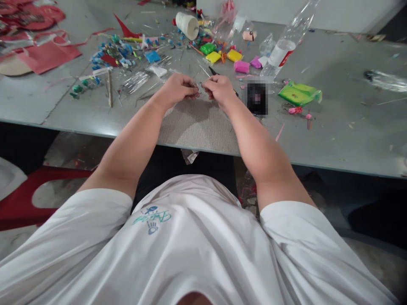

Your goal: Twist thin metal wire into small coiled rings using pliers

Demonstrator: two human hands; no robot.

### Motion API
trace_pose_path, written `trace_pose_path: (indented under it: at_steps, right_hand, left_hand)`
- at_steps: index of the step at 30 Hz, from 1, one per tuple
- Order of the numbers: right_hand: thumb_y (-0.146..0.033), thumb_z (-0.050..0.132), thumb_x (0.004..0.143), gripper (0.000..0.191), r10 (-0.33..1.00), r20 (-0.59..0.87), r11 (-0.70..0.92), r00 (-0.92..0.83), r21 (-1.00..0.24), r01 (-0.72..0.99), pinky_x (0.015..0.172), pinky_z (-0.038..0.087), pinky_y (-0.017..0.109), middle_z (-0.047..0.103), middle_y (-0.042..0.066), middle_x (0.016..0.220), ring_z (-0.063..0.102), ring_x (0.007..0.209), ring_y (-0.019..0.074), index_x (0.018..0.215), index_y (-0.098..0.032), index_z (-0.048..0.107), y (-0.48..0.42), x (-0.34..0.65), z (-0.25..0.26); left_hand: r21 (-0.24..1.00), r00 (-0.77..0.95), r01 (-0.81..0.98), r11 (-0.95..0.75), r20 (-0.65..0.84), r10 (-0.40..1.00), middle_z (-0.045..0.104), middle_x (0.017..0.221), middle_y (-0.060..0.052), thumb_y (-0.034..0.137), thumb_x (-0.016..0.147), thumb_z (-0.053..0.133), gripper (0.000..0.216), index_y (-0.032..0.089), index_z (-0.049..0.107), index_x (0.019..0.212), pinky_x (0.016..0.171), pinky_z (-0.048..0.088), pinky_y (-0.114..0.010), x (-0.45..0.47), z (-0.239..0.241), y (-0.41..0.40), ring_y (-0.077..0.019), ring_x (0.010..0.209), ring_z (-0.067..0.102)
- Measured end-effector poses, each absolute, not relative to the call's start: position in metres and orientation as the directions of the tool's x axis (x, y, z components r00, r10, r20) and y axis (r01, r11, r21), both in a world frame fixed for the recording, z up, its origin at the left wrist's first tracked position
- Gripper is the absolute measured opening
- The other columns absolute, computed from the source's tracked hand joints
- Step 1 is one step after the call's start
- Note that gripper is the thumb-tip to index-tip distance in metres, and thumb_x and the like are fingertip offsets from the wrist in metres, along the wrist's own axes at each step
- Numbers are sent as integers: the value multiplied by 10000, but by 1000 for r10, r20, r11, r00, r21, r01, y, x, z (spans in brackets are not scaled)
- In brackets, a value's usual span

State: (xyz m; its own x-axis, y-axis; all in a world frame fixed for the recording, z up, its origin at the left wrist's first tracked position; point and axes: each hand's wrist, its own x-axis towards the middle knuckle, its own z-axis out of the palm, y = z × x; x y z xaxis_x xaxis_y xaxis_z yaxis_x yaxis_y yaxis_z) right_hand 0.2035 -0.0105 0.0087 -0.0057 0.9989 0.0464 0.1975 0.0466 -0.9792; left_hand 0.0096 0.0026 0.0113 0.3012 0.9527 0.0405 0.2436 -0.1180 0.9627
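Observation:
Above the near part of the table, my left hand (182, 90) is closed, thumb against fingers, on a small piece of thin wire (196, 87). My right hand (220, 88) is pinched just to the right of it, with a small gap between the two. What sits in the right fingertips is too small to make out. A dark, slim tool (212, 71) lies partly hidden behind my right hand. Under both hands is a greyish-brown textured sheet (197, 125) at the table's edge.
Bundles of thin clear strips (136, 80) lie left of my hands, near blue and green bits (114, 51). Coloured clay packets (234, 56), a white cup (187, 26) and a plastic bottle (282, 53) stand beyond. A green packet (299, 93) lies right.

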Motion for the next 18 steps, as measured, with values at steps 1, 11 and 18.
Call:
trace_pose_path:
  at_steps: [1,11,18]
  right_hand:
    - [-156,748,1046,455,999,38,41,-19,-984,173,610,454,272,520,-57,609,450,570,111,641,-244,558,-11,203,9]
    - [-181,710,1096,467,989,-69,-75,-129,-996,-44,543,414,213,517,-40,683,428,578,97,663,-233,542,-11,207,10]
    - [-208,705,1093,461,988,-105,-112,-115,-992,-57,534,439,206,554,-26,682,447,584,114,661,-241,547,-13,207,12]
  left_hand:
    - [962,294,247,-114,37,955,793,813,-54,126,905,900,218,210,766,756,778,526,-320,10,12,2,-180,800,733]
    - [956,281,267,-124,46,959,760,782,-36,47,963,824,258,188,770,754,798,515,-308,12,18,-4,-158,782,724]
    - [960,341,258,-111,17,940,788,776,0,175,980,873,219,219,744,808,854,511,-332,10,21,-6,-146,827,654]
